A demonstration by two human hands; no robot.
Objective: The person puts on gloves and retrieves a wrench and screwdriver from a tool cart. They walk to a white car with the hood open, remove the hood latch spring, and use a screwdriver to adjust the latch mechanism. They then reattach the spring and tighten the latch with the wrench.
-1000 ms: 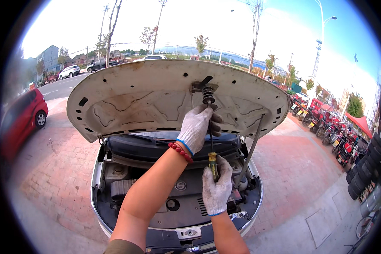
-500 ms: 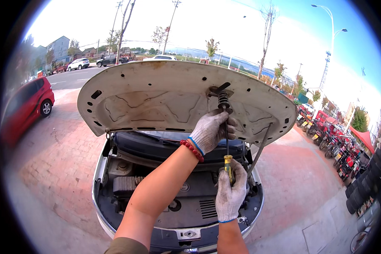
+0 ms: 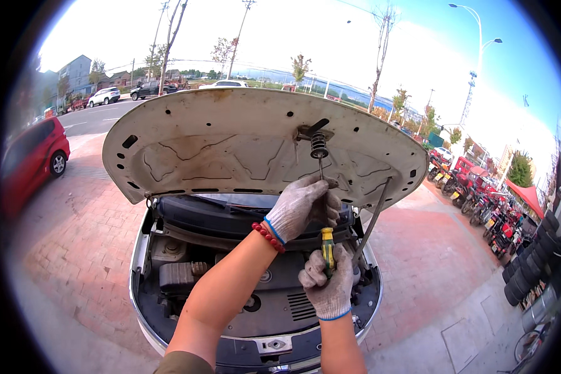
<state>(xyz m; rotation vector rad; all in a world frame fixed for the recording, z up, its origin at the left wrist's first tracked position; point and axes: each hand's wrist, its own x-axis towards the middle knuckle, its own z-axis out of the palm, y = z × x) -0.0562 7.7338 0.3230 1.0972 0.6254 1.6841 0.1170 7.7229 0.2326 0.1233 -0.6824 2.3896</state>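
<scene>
A screwdriver [image 3: 328,242] with a yellow and dark green handle stands nearly upright in front of the raised car hood [image 3: 212,146]. My right hand [image 3: 330,283], in a pale knit glove, grips its handle from below. My left hand [image 3: 302,204], gloved alike, is closed around the screwdriver's shaft higher up. Above that glove the thin metal shaft runs up to the spring-loaded hood latch pin [image 3: 319,144], fixed to the hood's underside. Where exactly the tip meets the pin is too small to tell.
A prop rod [image 3: 373,218] holds up the hood, just right of my hands. Below lies the engine bay with its dark engine cover [image 3: 262,318]. A red car [image 3: 37,153] is at left; motorcycles [image 3: 480,209] and stacked tyres [image 3: 533,262] line the right.
My left hand has moved down from the latch spring along the shaft, uncovering the shaft's upper end. My right hand's fingers have shifted around the handle. The whole view has moved slightly.
</scene>
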